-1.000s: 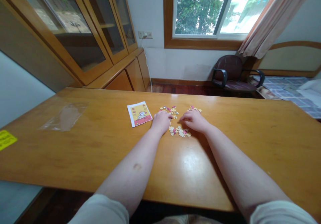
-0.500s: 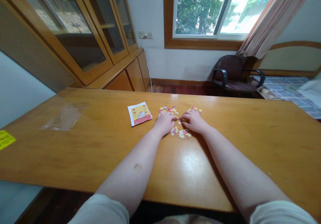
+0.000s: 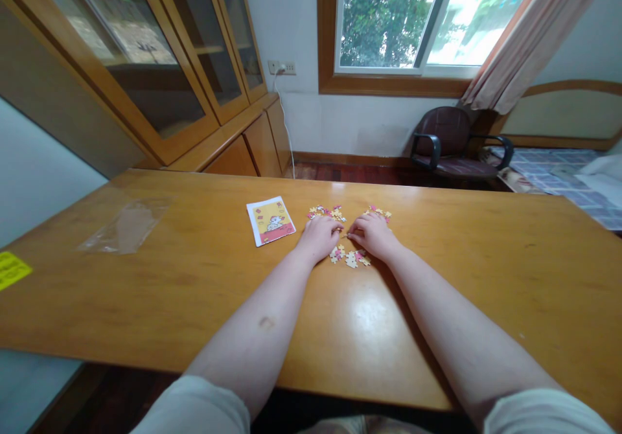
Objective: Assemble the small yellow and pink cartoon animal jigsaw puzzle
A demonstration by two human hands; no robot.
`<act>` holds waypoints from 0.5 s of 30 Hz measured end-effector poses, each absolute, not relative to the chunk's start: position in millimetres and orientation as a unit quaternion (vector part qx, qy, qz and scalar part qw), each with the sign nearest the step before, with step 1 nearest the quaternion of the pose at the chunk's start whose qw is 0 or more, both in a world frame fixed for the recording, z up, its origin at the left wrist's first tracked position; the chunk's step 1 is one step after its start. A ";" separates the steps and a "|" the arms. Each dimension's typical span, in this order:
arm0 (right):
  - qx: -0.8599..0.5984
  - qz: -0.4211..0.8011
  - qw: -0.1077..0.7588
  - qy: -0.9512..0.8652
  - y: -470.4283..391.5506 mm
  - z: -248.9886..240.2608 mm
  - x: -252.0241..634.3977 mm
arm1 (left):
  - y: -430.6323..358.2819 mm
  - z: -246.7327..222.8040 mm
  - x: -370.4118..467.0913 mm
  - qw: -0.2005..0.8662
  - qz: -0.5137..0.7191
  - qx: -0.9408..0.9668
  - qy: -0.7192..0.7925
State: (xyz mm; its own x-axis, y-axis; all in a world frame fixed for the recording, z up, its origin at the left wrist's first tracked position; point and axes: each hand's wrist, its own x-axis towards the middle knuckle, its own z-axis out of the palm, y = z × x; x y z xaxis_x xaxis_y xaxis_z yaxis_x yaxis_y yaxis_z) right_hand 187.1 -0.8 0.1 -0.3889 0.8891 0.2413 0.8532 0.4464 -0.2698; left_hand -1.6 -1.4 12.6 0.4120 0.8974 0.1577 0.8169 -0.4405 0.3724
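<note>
Small jigsaw puzzle pieces in yellow, pink and white lie in loose groups around my hands. My left hand [image 3: 321, 234] rests on the table with fingers curled and tips pinched on what looks like a puzzle piece, mostly covered. Close by on the right, my right hand [image 3: 370, 232] pinches a small puzzle piece [image 3: 345, 236], seen nearly edge-on. One group of puzzle pieces [image 3: 326, 212] lies beyond my left hand, and another group [image 3: 379, 212] beyond my right. Nearer to me, more pieces [image 3: 351, 260] sit below both hands.
A picture card [image 3: 271, 221] with a white cartoon animal lies left of my hands on the wooden table [image 3: 194, 278]. Farther left is a clear plastic bag [image 3: 127, 227]. A yellow label [image 3: 13, 270] marks the left edge. An armchair [image 3: 444, 139] stands beyond the table.
The piece between my hands, flat and visible before, now shows as a thin edge at my right fingertips. Both hands have barely moved.
</note>
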 end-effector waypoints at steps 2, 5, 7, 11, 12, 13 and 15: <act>-0.519 0.049 0.179 -0.834 -2.2 2.0 186.4 | -1.4 12.2 -2.1 0.118 0.170 0.840 0.501; -0.508 0.050 0.177 -0.842 -5.1 6.5 186.1 | -1.5 11.8 -3.0 0.116 0.156 0.860 0.472; -0.490 0.060 0.174 -0.852 -7.1 9.5 185.8 | -1.5 11.7 -3.3 0.116 0.143 0.863 0.470; -0.404 0.121 0.171 -0.890 -9.3 12.2 184.0 | -0.5 10.7 -3.4 0.108 0.133 0.847 0.504; -0.388 0.131 0.170 -0.896 -9.2 12.0 183.6 | -0.1 10.2 -3.4 0.106 0.136 0.842 0.512; -0.381 0.133 0.168 -0.899 -8.9 11.5 183.4 | 0.2 9.7 -3.4 0.105 0.138 0.838 0.518; -0.393 0.122 0.162 -0.897 -7.4 10.2 184.4 | 0.9 9.0 -3.4 0.107 0.141 0.833 0.524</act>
